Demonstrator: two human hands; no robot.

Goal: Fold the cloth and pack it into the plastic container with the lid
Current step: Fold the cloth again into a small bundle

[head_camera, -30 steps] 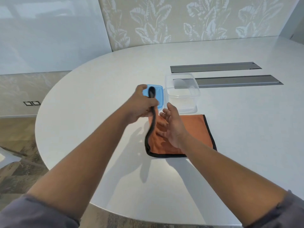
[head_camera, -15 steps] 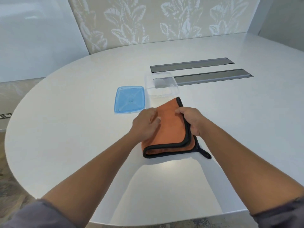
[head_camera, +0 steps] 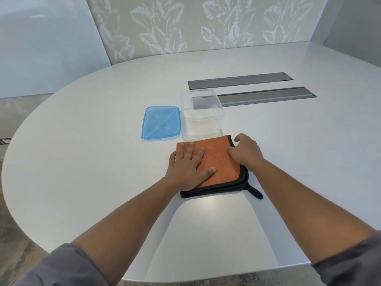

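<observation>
Cloth folded, under both hands: left hand flat on it, fingers spread; right hand fingers bent at its right edge, grip unclear.

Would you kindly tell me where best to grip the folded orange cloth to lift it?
Probably pinch the folded orange cloth at its stacked black-edged near-right corner, coming from the right: all layers meet there, beside the hanging loop.
</observation>
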